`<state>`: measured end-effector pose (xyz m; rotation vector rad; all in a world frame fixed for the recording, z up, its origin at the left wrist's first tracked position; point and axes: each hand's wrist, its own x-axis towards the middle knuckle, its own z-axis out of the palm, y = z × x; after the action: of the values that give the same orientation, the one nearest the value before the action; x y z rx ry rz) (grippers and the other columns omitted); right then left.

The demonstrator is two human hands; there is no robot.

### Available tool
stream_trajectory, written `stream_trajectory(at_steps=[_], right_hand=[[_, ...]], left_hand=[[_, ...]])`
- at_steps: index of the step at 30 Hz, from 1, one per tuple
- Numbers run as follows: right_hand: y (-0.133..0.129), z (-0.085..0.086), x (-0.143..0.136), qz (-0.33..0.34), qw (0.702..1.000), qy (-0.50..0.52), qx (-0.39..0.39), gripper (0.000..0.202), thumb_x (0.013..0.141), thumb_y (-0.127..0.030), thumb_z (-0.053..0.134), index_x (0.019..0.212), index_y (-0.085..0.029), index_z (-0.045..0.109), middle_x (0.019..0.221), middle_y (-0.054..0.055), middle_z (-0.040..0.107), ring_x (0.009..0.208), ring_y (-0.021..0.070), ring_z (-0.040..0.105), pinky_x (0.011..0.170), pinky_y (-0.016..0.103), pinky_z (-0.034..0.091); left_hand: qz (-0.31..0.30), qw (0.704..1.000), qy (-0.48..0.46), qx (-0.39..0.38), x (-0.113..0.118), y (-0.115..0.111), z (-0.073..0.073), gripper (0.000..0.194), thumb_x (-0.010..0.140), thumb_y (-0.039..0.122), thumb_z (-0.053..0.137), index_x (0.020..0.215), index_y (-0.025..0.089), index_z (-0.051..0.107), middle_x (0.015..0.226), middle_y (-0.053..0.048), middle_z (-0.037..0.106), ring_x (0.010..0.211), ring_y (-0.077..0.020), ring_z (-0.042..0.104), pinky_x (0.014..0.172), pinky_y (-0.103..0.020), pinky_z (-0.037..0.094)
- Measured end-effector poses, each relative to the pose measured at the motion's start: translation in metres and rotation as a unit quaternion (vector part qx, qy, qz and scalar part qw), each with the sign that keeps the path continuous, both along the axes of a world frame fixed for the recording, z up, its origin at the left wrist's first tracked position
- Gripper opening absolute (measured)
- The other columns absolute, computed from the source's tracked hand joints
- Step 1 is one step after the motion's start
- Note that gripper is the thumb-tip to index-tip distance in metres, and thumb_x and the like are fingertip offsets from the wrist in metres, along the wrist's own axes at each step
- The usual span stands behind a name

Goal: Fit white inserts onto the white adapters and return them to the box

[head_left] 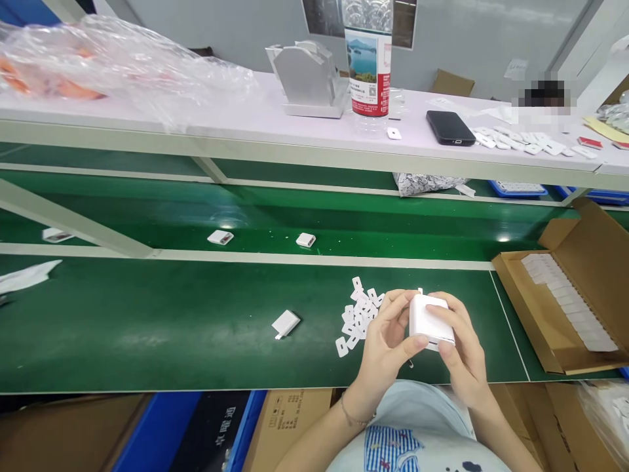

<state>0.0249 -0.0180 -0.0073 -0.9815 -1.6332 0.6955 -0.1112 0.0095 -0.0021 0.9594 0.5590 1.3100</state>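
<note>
Over the green bench, close to my body, both hands hold a small white box-shaped piece (pixel 428 320) with rounded corners. My left hand (pixel 393 334) pinches its left side, thumb at the lower edge. On the other side, my right hand (pixel 464 347) grips it with fingers across the top and thumb at the lower right corner. Just left of my hands lies a loose pile of small flat white pieces with slots (pixel 361 314). Further left, a similar white box with a small tab (pixel 285 324) rests on the bench. My palms hide part of the pile.
An open cardboard box (pixel 535 328) with a row of white pieces stands at the right. Beyond a pale rail, white units (pixel 305 240) sit on a green strip. The raised shelf carries a bottle (pixel 371 72), a black phone (pixel 449 127) and plastic wrap (pixel 122 72).
</note>
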Motion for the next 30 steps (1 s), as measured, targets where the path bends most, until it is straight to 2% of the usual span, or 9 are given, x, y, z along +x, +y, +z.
stream_trajectory(at_steps=[5, 9, 13, 17, 21, 23, 26, 28, 30], right_hand=[[0.001, -0.001, 0.001, 0.013, 0.999, 0.036, 0.011, 0.032, 0.098, -0.032, 0.046, 0.129, -0.032, 0.055, 0.131, 0.01, 0.05, 0.12, 0.0262, 0.05, 0.086, 0.038, 0.051], [0.0, 0.001, -0.003, -0.019, 0.999, 0.037, 0.032, 0.027, 0.098, -0.026, 0.045, 0.121, -0.03, 0.059, 0.126, 0.009, 0.052, 0.117, 0.0242, 0.05, 0.088, 0.039, 0.049], [0.003, 0.001, -0.01, -0.03, 0.996, 0.082, 0.026, 0.024, 0.097, -0.023, 0.047, 0.112, -0.03, 0.065, 0.122, 0.008, 0.054, 0.115, 0.0242, 0.051, 0.085, 0.038, 0.049], [0.012, -0.011, -0.01, -0.023, 0.988, 0.15, -0.003, 0.022, 0.096, -0.023, 0.051, 0.105, -0.03, 0.07, 0.117, 0.008, 0.058, 0.111, 0.0238, 0.055, 0.086, 0.039, 0.05], [0.018, -0.026, 0.003, -0.014, 0.979, 0.19, -0.076, 0.02, 0.093, -0.027, 0.058, 0.103, -0.031, 0.074, 0.121, 0.006, 0.06, 0.116, 0.023, 0.055, 0.092, 0.036, 0.049], [0.019, -0.032, 0.014, -0.011, 0.96, 0.239, -0.147, 0.024, 0.091, -0.039, 0.061, 0.111, -0.033, 0.072, 0.124, 0.006, 0.062, 0.119, 0.0248, 0.055, 0.094, 0.037, 0.048], [0.017, -0.04, 0.032, 0.005, 0.892, 0.349, -0.288, 0.048, 0.087, -0.058, 0.059, 0.126, -0.032, 0.064, 0.124, 0.008, 0.065, 0.113, 0.0256, 0.059, 0.089, 0.037, 0.051], [0.012, -0.048, 0.041, 0.015, 0.847, 0.382, -0.37, 0.049, 0.083, -0.053, 0.067, 0.125, -0.029, 0.065, 0.118, 0.008, 0.068, 0.099, 0.0218, 0.064, 0.08, 0.031, 0.054], [0.008, -0.06, 0.05, 0.012, 0.82, 0.4, -0.41, 0.048, 0.076, -0.042, 0.077, 0.12, -0.025, 0.068, 0.109, 0.007, 0.07, 0.085, 0.0172, 0.066, 0.072, 0.026, 0.054]], left_hand=[[0.015, 1.0, -0.003, -0.019, 0.001, -0.001, -0.004, 0.044, 0.071, 0.042, 0.079, 0.111, 0.026, 0.07, 0.102, -0.005, 0.051, 0.095, -0.0184, 0.055, 0.077, -0.024, 0.052], [0.035, 0.999, 0.01, -0.017, 0.001, -0.001, -0.006, 0.046, 0.069, 0.044, 0.081, 0.11, 0.026, 0.071, 0.093, -0.003, 0.051, 0.091, -0.0166, 0.054, 0.078, -0.023, 0.05], [0.024, 0.999, 0.002, -0.029, 0.003, -0.001, -0.005, 0.04, 0.072, 0.041, 0.08, 0.108, 0.027, 0.071, 0.092, -0.002, 0.052, 0.089, -0.0146, 0.055, 0.078, -0.021, 0.05], [0.037, 0.996, -0.018, -0.078, 0.008, 0.002, -0.01, 0.038, 0.072, 0.036, 0.08, 0.108, 0.025, 0.071, 0.096, -0.003, 0.056, 0.097, -0.0172, 0.06, 0.085, -0.024, 0.052], [0.028, 0.991, -0.011, -0.128, 0.011, 0.007, -0.024, 0.041, 0.071, 0.036, 0.081, 0.109, 0.024, 0.071, 0.1, -0.005, 0.059, 0.101, -0.0205, 0.061, 0.085, -0.028, 0.053], [0.009, 0.991, 0.007, -0.134, 0.011, 0.012, -0.031, 0.043, 0.07, 0.038, 0.081, 0.11, 0.025, 0.071, 0.102, -0.006, 0.058, 0.102, -0.0221, 0.061, 0.083, -0.029, 0.054], [-0.034, 0.993, 0.067, -0.096, 0.016, 0.022, -0.044, 0.048, 0.068, 0.039, 0.082, 0.113, 0.025, 0.071, 0.101, -0.006, 0.056, 0.103, -0.024, 0.059, 0.089, -0.035, 0.052], [-0.079, 0.987, 0.133, -0.047, 0.023, 0.029, -0.055, 0.051, 0.065, 0.04, 0.084, 0.113, 0.024, 0.072, 0.1, -0.007, 0.056, 0.103, -0.0247, 0.057, 0.095, -0.039, 0.048], [-0.123, 0.974, 0.19, -0.013, 0.032, 0.035, -0.067, 0.055, 0.066, 0.041, 0.083, 0.116, 0.025, 0.07, 0.106, -0.008, 0.056, 0.109, -0.0265, 0.054, 0.102, -0.042, 0.044]])
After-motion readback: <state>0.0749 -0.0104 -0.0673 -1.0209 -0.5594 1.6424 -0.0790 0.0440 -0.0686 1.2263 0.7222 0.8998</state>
